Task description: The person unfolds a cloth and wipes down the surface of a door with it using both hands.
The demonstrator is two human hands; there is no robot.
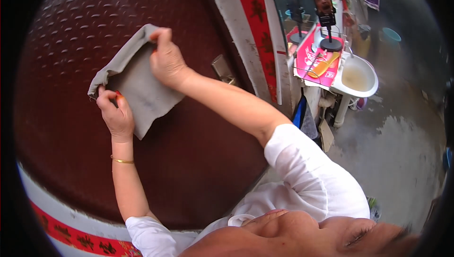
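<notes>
A grey cloth (146, 89) hangs stretched between my hands in front of a dark red-brown door (189, 176). My left hand (116, 115) pinches its lower left corner, with the fingertips partly tucked in the fold. Higher up and to the right, my right hand (168, 63) is closed on the top edge. Along that upper side the cloth is folded over, while its lower part drapes loose with an uneven edge. Whether the cloth touches the door I cannot tell.
A metal door handle (222, 70) sits right of my right hand. Red paper strips (257, 20) line the frame. To the right are a white washbasin (357, 75) with cloudy water, a shelf holding an orange comb (324, 65), and a phone (324, 8) on a stand.
</notes>
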